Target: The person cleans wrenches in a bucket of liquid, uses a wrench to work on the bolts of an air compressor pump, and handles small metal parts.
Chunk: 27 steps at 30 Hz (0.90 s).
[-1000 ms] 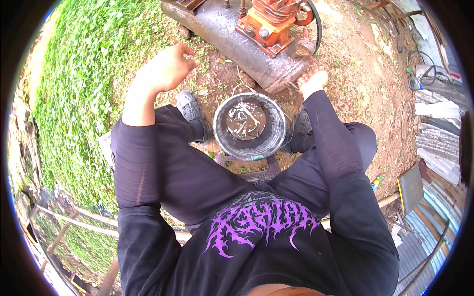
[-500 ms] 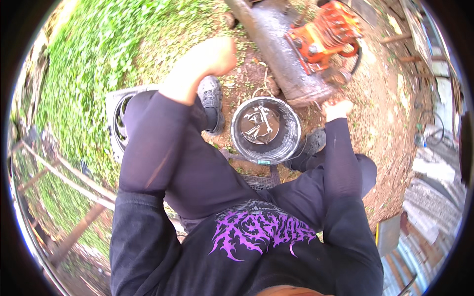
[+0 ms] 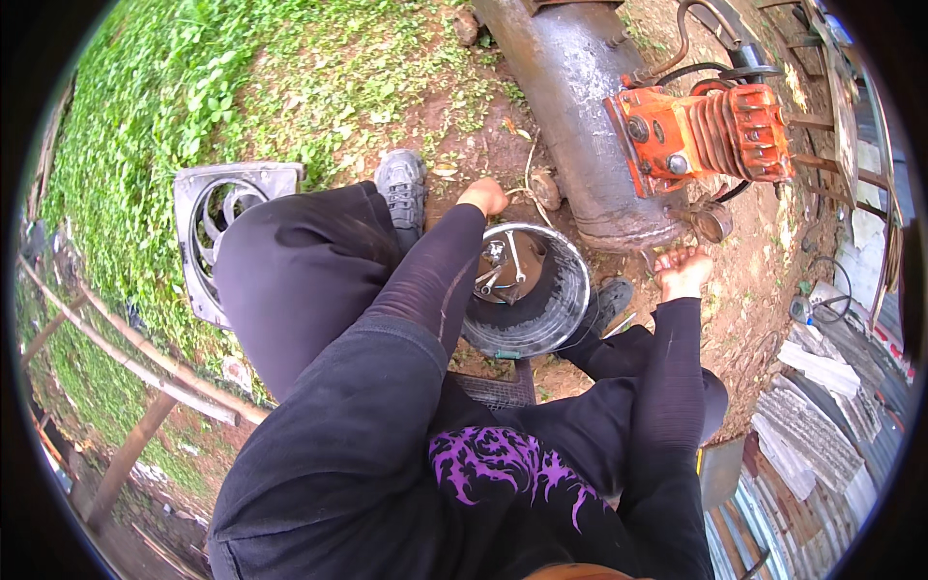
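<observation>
Now left hand is curled beyond the bucket, right hand half-curled rightward, holds unclear, seemingly positioning, wanting steadiness.

Grass L, brn dirt ctr-R, corrug. sheets R, daylight

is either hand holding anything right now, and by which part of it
It cannot be told: the left hand is curled near the rim of the bucket, the right hand near the end of the tank; no hold shows clearly.
</observation>
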Available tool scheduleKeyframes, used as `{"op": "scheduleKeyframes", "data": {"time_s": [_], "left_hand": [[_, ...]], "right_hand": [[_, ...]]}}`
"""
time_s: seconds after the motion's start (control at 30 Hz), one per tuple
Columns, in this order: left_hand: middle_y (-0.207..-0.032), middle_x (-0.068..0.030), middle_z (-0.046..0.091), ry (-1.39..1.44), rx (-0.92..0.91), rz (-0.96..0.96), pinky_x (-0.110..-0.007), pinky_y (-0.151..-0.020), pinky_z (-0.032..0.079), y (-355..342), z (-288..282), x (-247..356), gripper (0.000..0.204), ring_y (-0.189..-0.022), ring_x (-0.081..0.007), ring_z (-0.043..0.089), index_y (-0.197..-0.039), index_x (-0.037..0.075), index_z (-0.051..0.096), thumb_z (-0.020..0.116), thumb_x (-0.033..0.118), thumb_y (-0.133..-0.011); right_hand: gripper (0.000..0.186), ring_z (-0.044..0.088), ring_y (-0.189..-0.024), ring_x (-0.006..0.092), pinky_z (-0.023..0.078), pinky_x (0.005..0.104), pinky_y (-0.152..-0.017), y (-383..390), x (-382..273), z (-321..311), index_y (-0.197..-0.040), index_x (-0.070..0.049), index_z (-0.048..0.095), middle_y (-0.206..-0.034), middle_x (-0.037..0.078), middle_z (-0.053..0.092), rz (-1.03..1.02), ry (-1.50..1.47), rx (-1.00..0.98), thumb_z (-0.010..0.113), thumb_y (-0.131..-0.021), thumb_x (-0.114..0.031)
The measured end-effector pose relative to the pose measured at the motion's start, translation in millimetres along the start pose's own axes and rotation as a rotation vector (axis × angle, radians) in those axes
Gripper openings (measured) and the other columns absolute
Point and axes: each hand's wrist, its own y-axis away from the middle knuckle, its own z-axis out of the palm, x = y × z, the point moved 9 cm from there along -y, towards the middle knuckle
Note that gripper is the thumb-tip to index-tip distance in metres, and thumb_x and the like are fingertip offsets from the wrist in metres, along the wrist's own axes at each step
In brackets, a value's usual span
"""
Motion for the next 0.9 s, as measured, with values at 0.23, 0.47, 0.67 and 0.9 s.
{"op": "scheduleKeyframes", "data": {"time_s": [0.23,0.47,0.67,0.9], "left_hand": [[-0.149,-0.0153,0.050,-0.024,-0.247,-0.040,-0.043,-0.113,0.039,-22,29,-14,0.060,-0.138,-0.0327,0.048,-0.138,0.006,0.058,0.058,0.047,-0.094],[-0.108,-0.0165,0.073,0.472,-0.233,0.021,-0.044,-0.091,0.051,-4,0,-15,0.058,-0.101,-0.0342,0.070,-0.103,0.000,0.072,0.043,0.050,-0.104],[-0.109,-0.0165,0.072,-0.170,-0.050,0.329,-0.043,-0.088,0.053,-29,1,-26,0.027,-0.100,-0.0304,0.069,-0.102,0.008,0.073,0.056,0.028,-0.095],[-0.087,-0.0094,0.074,0.411,-0.136,0.101,-0.038,-0.070,0.054,-10,3,-19,0.021,-0.074,-0.0220,0.069,-0.096,0.004,0.071,0.052,0.012,-0.092]], "right_hand": [[0.044,0.019,-0.048,0.0142,0.019,0.0321,-0.047,16,7,13,-0.067,-0.019,0.032,-0.055,-0.003,0.023,-0.011,0.022,0.049,0.027,-0.106,-0.039],[0.034,0.024,-0.049,0.0139,0.021,0.0316,-0.047,16,3,12,-0.076,-0.019,0.030,-0.060,-0.003,0.026,-0.048,-0.023,0.043,0.031,-0.105,-0.036],[0.041,0.026,-0.050,0.0153,0.024,0.0324,-0.048,4,9,26,-0.074,-0.017,0.035,-0.061,-0.002,0.029,-0.072,0.024,-0.115,0.030,-0.107,-0.041],[0.028,0.053,-0.087,0.0201,0.043,0.0322,-0.078,1,68,-65,-0.114,-0.007,0.053,-0.097,0.006,0.054,-0.419,0.496,-0.140,0.055,-0.088,-0.018]]}}
